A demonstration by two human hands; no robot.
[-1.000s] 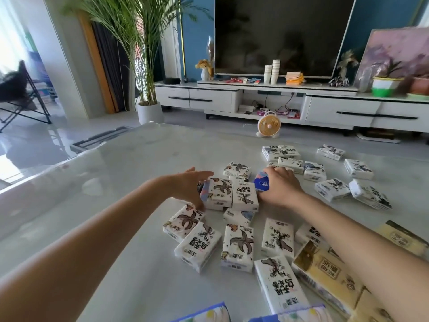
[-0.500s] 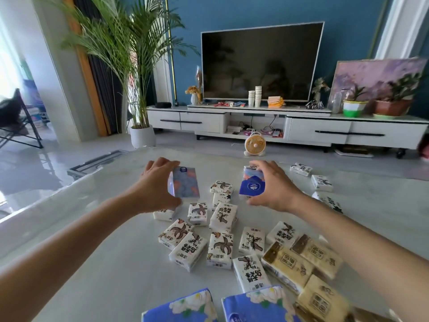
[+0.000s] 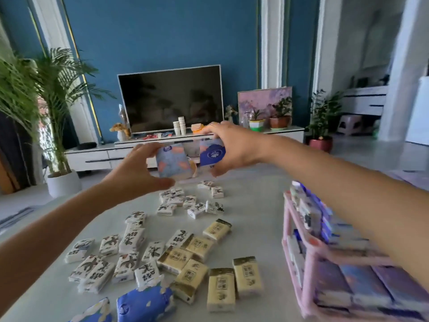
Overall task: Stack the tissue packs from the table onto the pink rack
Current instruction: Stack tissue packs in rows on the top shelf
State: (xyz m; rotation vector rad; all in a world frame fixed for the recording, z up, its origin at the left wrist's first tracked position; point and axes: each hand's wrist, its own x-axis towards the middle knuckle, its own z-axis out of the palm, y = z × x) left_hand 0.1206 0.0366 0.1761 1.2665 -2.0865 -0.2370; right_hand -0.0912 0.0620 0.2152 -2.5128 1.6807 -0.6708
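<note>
My left hand (image 3: pixel 137 173) grips a light blue tissue pack with pink patches (image 3: pixel 173 162), raised above the table. My right hand (image 3: pixel 234 147) grips a dark blue tissue pack (image 3: pixel 212 155) right beside it, at the same height. Below them, several white packs with black prints (image 3: pixel 130 238) and several yellow packs (image 3: pixel 199 246) lie scattered on the pale table (image 3: pixel 253 219). The pink rack (image 3: pixel 311 256) stands at the table's right, with blue and white packs stacked on its shelves. My right forearm passes over the rack.
Two blue floral packs (image 3: pixel 144 303) lie at the table's near edge. Beyond the table stand a white TV cabinet (image 3: pixel 92 156) with a dark TV (image 3: pixel 171 101), a tall palm in a white pot (image 3: pixel 62 182), and potted plants (image 3: pixel 320 126) on the right.
Both hands have lifted their blue packs higher above the table and brought them close together. My head has turned right, bringing the pink rack into view.
</note>
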